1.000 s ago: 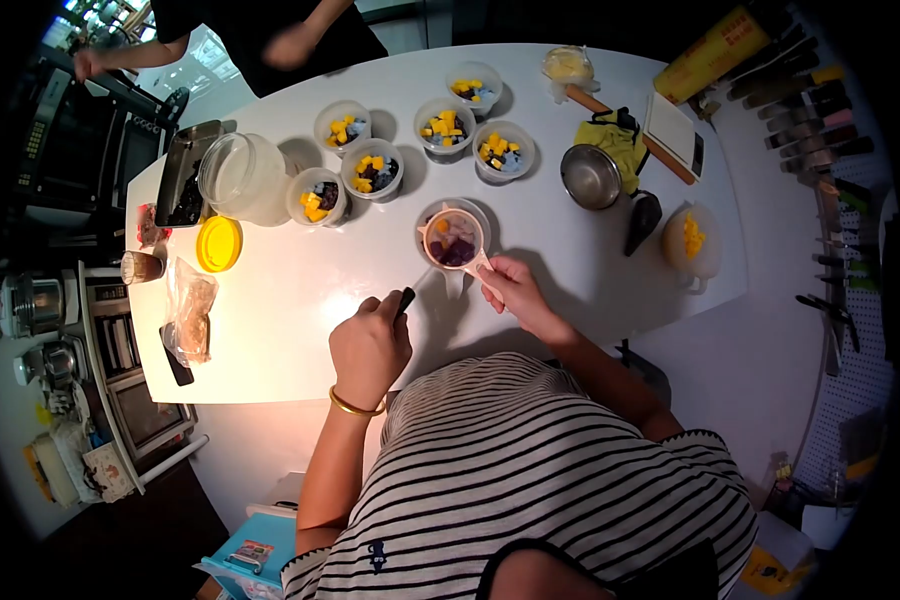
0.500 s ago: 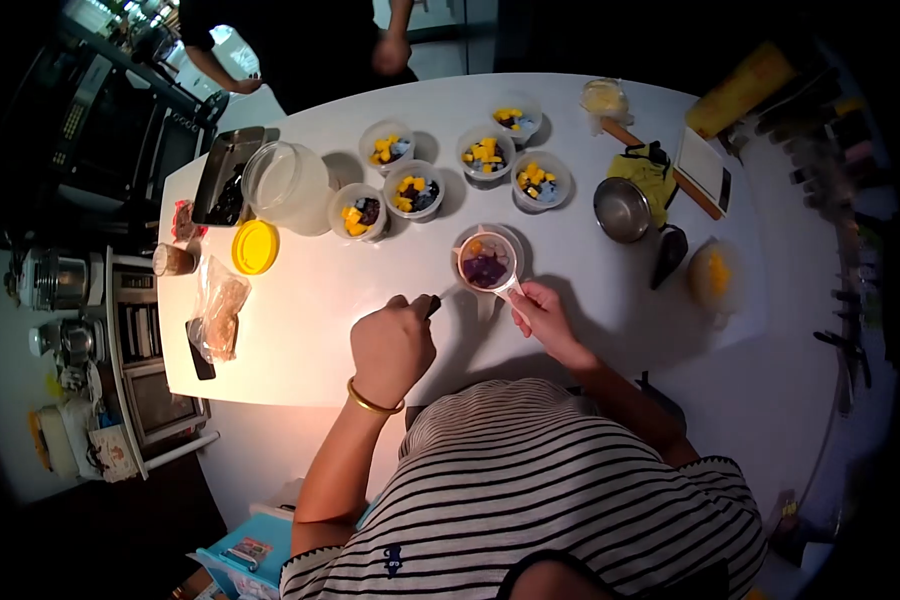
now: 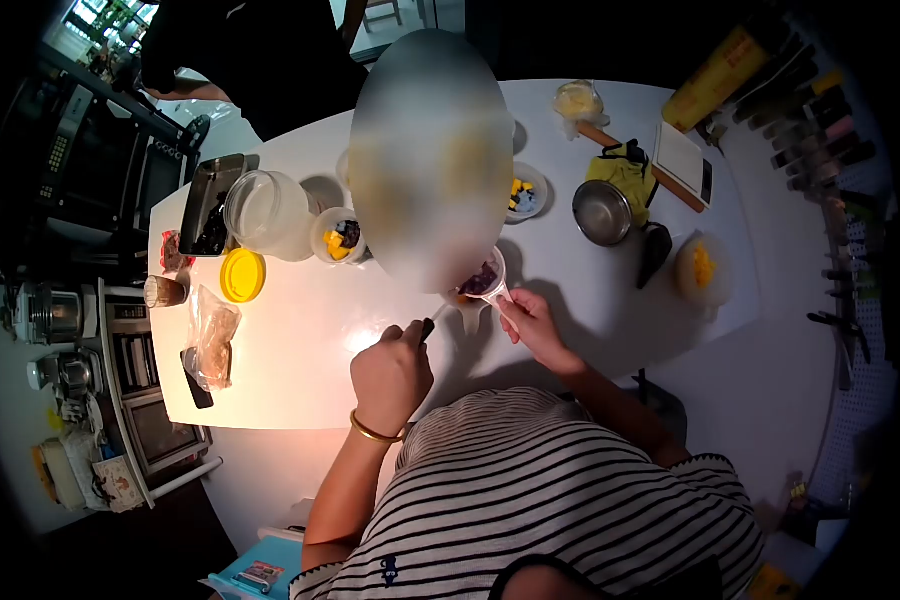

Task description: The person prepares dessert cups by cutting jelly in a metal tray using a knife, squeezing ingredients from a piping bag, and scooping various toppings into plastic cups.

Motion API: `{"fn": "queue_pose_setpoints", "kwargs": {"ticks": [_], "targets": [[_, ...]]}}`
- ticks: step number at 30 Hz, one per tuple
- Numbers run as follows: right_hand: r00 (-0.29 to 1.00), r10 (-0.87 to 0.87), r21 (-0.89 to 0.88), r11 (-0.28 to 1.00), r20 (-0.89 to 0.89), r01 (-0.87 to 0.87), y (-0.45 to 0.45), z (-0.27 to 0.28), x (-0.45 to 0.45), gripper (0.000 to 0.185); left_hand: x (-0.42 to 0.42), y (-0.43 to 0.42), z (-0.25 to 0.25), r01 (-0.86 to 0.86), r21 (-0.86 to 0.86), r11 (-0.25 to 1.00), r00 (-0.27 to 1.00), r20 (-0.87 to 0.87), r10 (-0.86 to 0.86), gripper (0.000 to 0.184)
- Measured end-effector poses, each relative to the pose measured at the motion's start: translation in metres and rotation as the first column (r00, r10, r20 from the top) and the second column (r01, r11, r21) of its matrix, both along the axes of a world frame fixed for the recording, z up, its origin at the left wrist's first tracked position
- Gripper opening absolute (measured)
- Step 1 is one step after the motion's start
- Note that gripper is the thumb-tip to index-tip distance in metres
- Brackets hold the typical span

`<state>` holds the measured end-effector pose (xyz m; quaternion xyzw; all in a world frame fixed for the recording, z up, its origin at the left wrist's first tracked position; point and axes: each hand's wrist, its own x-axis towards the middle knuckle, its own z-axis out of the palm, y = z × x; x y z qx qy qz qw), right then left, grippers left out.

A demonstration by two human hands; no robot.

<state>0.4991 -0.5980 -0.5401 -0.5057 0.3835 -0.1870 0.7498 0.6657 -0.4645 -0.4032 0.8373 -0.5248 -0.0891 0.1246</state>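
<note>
My left hand (image 3: 392,375) is closed around the black handle of a slim utensil (image 3: 428,329), whose far end I cannot make out. My right hand (image 3: 532,325) grips the handle of a small white cup (image 3: 498,275), held over the table. Dark purple pieces (image 3: 482,279) lie inside this cup. A grey blurred oval hides its far left part and most of the clear tubs beyond. Of those, one tub with yellow cubes and dark pieces (image 3: 338,238) shows on the left, and another tub (image 3: 526,193) on the right.
On the left of the white table (image 3: 300,350) are a large clear jar (image 3: 270,215), yellow lid (image 3: 242,275), dark tray (image 3: 210,215) and plastic bag (image 3: 213,335). Rightward stand a metal bowl (image 3: 602,213), scale (image 3: 682,165) and tub with yellow pieces (image 3: 703,268). A person (image 3: 255,60) stands opposite.
A blurred oval now covers the middle of the view. The whole view has shifted slightly, and the person opposite has moved left. Both my hands keep their grips.
</note>
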Motion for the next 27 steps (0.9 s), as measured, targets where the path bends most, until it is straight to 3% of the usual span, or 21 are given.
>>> {"fn": "queue_pose_setpoints", "kwargs": {"ticks": [6, 10, 12, 13, 16, 17, 19, 21, 24, 27], "targets": [[0.999, -0.049, 0.017, 0.999, 0.019, 0.048, 0.001, 0.006, 0.002, 0.016, 0.005, 0.006, 0.005, 0.034, -0.088, 0.996, 0.997, -0.069, -0.04, 0.021], [0.999, -0.045, 0.032, 0.998, -0.005, 0.045, 0.003, 0.008, 0.0, 0.017, 0.017, 0.015, 0.01, -0.029, -0.137, 0.99, 0.994, -0.112, 0.014, 0.023], [0.998, -0.05, 0.031, 0.998, -0.036, 0.051, 0.0, 0.009, 0.002, 0.02, 0.028, 0.023, 0.003, -0.085, -0.242, 0.967, 0.976, -0.213, 0.033, 0.025], [0.999, -0.03, 0.033, 0.999, -0.019, 0.031, 0.001, 0.006, 0.003, 0.02, 0.033, 0.03, 0.0, -0.1, -0.242, 0.965, 0.979, -0.196, 0.052, 0.025], [0.999, -0.024, 0.032, 0.999, -0.028, 0.025, -0.002, 0.004, 0.001, 0.021, 0.043, 0.043, -0.02, -0.349, -0.207, 0.914, 0.844, -0.492, 0.211, 0.023], [0.999, -0.026, 0.026, 0.999, -0.02, 0.026, -0.002, 0.004, 0.001, 0.021, 0.042, 0.045, -0.023, -0.346, -0.216, 0.913, 0.848, -0.487, 0.207, 0.023], [1.0, -0.015, 0.028, 0.999, -0.01, 0.015, -0.002, 0.002, 0.003, 0.02, 0.04, 0.051, -0.03, -0.353, -0.124, 0.927, 0.753, -0.625, 0.203, 0.022], [1.0, -0.005, 0.01, 1.0, 0.013, 0.005, -0.001, 0.001, 0.004, 0.02, 0.033, 0.052, -0.043, -0.365, -0.149, 0.919, 0.638, -0.759, 0.131, 0.022], [1.0, 0.002, -0.001, 1.0, -0.017, -0.002, 0.0, 0.001, 0.008, 0.019, 0.022, 0.044, -0.034, -0.353, -0.127, 0.927, 0.769, -0.604, 0.21, 0.023], [1.0, 0.007, 0.026, 1.0, -0.029, -0.006, -0.001, 0.001, 0.008, 0.018, 0.018, 0.046, -0.044, -0.305, -0.086, 0.948, 0.655, -0.742, 0.143, 0.023]]}}
